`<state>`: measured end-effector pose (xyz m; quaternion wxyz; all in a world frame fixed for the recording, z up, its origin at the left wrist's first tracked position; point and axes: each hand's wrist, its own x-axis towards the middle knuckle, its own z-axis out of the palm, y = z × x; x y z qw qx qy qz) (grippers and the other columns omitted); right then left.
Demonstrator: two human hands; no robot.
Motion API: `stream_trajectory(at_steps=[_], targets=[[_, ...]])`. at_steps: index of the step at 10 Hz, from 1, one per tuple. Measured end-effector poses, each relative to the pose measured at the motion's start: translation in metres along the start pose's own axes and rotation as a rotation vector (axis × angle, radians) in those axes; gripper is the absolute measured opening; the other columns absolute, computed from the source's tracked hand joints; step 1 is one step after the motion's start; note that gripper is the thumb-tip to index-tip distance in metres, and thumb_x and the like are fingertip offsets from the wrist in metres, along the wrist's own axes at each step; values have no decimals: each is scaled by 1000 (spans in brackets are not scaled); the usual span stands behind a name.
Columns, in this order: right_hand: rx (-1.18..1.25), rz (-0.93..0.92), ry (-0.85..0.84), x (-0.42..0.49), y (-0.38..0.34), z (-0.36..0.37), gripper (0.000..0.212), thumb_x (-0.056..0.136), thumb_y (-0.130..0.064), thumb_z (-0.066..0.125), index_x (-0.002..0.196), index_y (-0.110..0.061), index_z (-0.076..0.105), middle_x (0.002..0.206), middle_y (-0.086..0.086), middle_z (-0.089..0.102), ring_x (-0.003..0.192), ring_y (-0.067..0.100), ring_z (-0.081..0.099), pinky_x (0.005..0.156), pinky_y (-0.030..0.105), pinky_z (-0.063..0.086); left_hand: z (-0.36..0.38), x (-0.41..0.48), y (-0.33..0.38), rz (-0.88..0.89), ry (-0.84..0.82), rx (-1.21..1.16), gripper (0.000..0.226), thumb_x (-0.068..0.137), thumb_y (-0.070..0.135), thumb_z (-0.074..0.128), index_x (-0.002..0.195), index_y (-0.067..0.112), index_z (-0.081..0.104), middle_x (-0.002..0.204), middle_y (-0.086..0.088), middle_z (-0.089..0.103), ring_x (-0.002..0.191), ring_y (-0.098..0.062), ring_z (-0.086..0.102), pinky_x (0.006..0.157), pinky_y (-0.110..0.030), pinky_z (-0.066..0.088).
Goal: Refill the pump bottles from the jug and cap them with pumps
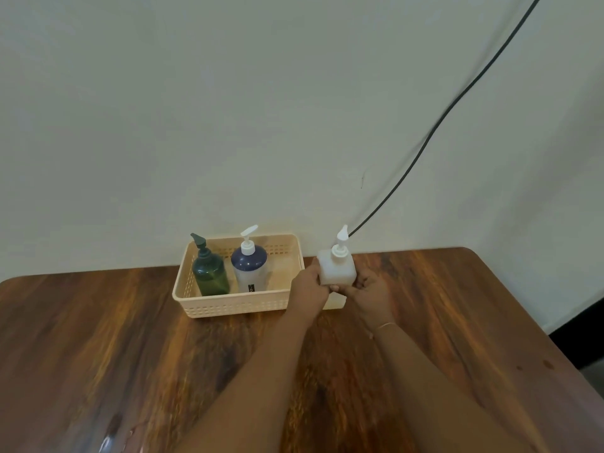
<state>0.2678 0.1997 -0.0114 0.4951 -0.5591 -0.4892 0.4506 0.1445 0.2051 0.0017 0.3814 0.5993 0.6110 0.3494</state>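
A white square pump bottle (337, 268) with a white pump on top is held upright just right of the cream basket (228, 305). My left hand (309, 286) grips its left side and my right hand (367, 289) cups its lower right side. Inside the basket stand a green pump bottle (210, 273) with a dark pump and a white bottle with a dark blue top (250, 268) and a white pump. No jug is in view.
The basket sits at the back of a brown wooden table (130, 354), close to a pale wall. A black cable (441, 119) runs down the wall behind the white bottle. The table's right edge lies near the dark floor.
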Motion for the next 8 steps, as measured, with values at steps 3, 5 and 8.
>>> stream_trajectory(at_steps=[3,5,8], targets=[[15,19,13,33,16,2,36,64,5,78,92,-11,63,88,9,69,75,8,63,58,13,51,8,33,-13,-10,-20,-15,48,77,12,66,123,16,53,113,-7,66,102,-24,60,84,-33,51],[34,0,3,36,22,3,37,63,5,78,94,-8,63,95,15,69,80,14,64,61,16,52,11,37,-18,-4,-15,-28,55,76,6,65,128,17,51,115,-9,66,106,-26,59,91,-42,51],[-320,-194,14,-5,15,14,70,85,-32,63,143,-19,26,148,5,37,138,17,31,110,35,34,-4,5,-17,60,115,77,52,91,15,50,140,16,32,130,-6,57,117,-16,53,91,-21,41]])
